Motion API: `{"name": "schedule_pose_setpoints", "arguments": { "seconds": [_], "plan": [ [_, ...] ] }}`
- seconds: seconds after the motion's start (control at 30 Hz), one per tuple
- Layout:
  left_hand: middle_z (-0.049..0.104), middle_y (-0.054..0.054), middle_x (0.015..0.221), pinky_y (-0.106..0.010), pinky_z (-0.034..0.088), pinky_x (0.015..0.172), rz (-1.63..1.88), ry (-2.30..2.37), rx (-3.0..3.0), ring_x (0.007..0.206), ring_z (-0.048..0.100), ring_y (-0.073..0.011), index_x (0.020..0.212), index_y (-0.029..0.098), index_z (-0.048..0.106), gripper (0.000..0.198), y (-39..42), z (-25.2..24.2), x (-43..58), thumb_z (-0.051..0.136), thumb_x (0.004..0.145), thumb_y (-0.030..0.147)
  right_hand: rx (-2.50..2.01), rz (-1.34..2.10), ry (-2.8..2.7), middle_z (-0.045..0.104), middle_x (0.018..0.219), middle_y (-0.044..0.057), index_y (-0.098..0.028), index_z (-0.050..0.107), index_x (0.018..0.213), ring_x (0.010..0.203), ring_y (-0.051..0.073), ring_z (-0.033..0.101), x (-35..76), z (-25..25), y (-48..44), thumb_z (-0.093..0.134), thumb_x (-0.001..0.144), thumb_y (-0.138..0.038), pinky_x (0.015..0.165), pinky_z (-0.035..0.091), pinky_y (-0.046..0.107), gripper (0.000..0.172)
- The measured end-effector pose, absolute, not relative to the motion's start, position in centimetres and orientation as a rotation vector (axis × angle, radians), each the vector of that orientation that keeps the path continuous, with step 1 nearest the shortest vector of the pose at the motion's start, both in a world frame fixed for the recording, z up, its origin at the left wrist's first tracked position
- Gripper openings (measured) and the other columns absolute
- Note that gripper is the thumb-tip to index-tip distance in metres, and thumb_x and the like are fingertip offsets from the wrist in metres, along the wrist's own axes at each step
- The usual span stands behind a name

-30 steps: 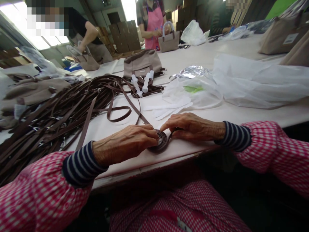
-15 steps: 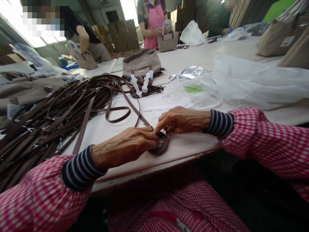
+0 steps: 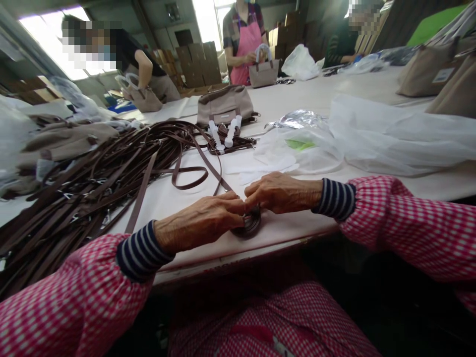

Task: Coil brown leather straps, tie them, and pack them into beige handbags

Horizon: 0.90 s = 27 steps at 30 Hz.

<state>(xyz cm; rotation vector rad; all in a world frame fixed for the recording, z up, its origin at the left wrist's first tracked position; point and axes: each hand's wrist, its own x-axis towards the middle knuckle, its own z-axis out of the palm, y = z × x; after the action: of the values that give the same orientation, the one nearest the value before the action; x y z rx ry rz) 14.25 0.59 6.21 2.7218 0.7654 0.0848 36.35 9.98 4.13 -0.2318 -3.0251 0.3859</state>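
A dark brown strap is wound into a flat coil (image 3: pixel 251 224) near the front edge of the white table (image 3: pixel 290 230). My left hand (image 3: pixel 203 221) lies over the coil's left side with its fingers pressed on it. My right hand (image 3: pixel 279 192) meets it from the right, fingers bent and pinching the strap at the coil's top. The loose end of the strap (image 3: pixel 193 173) runs back and left toward a big heap of brown straps (image 3: pixel 92 173). Most of the coil is hidden under my fingers.
Clear plastic bags (image 3: pixel 372 134) and white paper strips (image 3: pixel 267 163) lie behind my hands. A taupe handbag (image 3: pixel 225 105) sits mid-table beside bundled straps (image 3: pixel 226 139). Three other people stand at the far side with handbags (image 3: pixel 263 72). More bags (image 3: pixel 427 69) are at the right.
My right hand has slid left and closed in over the coil, which looks tighter and smaller. The head camera has tilted a little, shifting the scene downward.
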Motion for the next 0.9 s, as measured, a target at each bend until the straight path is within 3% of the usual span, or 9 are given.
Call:
{"name": "schedule_pose_setpoints", "arguments": {
  "seconds": [0.17,0.27,0.4,0.57,0.73,0.8,0.9],
  "plan": [
    [0.067,-0.009,0.119,-0.036,0.046,0.100,0.043,0.832,2.753,0.111,0.058,-0.0236,0.102,0.018,0.067,0.028,0.7,6.2,13.5,0.043,0.102,0.006,-0.332,0.374,-3.149,0.079,0.098,0.003,-0.026,0.082,0.104,0.089,0.018,0.068,35.0,5.4,9.9,0.063,0.084,-0.002,0.070,0.037,0.026,0.037],
    [0.064,-0.009,0.120,-0.038,0.048,0.099,0.073,0.960,2.756,0.109,0.056,-0.0243,0.113,0.019,0.067,0.018,-0.2,6.0,13.0,0.052,0.104,0.022,-0.390,0.301,-3.132,0.079,0.099,0.007,-0.022,0.081,0.098,0.092,0.020,0.068,34.9,5.4,8.8,0.062,0.084,-0.002,0.071,0.036,0.028,0.031],
    [0.061,-0.011,0.117,-0.044,0.050,0.092,0.142,1.377,2.759,0.109,0.053,-0.0301,0.110,0.019,0.069,0.028,-2.8,5.0,14.5,0.063,0.100,0.044,-0.565,0.264,-3.126,0.076,0.094,0.009,-0.018,0.076,0.088,0.088,0.023,0.068,34.4,5.4,6.4,0.063,0.082,-0.005,0.069,0.035,0.029,0.019],
    [0.061,-0.007,0.105,-0.037,0.049,0.081,0.412,1.668,2.397,0.092,0.059,-0.0228,0.111,0.018,0.067,0.014,-4.9,2.8,17.1,0.059,0.102,0.026,-0.699,0.392,-3.081,0.074,0.093,0.010,-0.015,0.074,0.090,0.088,0.024,0.067,33.9,5.4,5.0,0.061,0.080,-0.003,0.073,0.041,0.029,0.020],
    [0.061,-0.002,0.101,-0.030,0.045,0.082,0.620,1.362,2.374,0.091,0.059,-0.0173,0.094,0.019,0.066,0.006,-4.1,2.0,15.7,0.063,0.099,0.017,-0.494,0.606,-3.057,0.066,0.113,0.009,-0.021,0.072,0.124,0.102,0.023,0.062,37.0,5.2,6.5,0.066,0.083,-0.006,0.085,0.044,0.031,0.043],
    [0.062,-0.002,0.101,-0.029,0.044,0.084,0.607,1.201,2.411,0.093,0.059,-0.0167,0.094,0.018,0.067,0.007,-3.5,2.2,14.8,0.063,0.099,0.017,-0.460,0.683,-3.050,0.064,0.111,0.007,-0.024,0.067,0.135,0.097,0.021,0.060,38.3,5.2,7.2,0.067,0.087,-0.010,0.085,0.044,0.031,0.050],
    [0.066,-0.004,0.107,-0.028,0.044,0.088,0.542,0.970,2.444,0.099,0.060,-0.0175,0.098,0.017,0.069,0.010,-2.7,3.0,14.1,0.061,0.098,0.011,-0.442,0.804,-3.052,0.063,0.102,0.004,-0.024,0.068,0.135,0.087,0.017,0.060,38.9,5.4,8.0,0.062,0.090,-0.005,0.081,0.044,0.028,0.049]
  ]
}}
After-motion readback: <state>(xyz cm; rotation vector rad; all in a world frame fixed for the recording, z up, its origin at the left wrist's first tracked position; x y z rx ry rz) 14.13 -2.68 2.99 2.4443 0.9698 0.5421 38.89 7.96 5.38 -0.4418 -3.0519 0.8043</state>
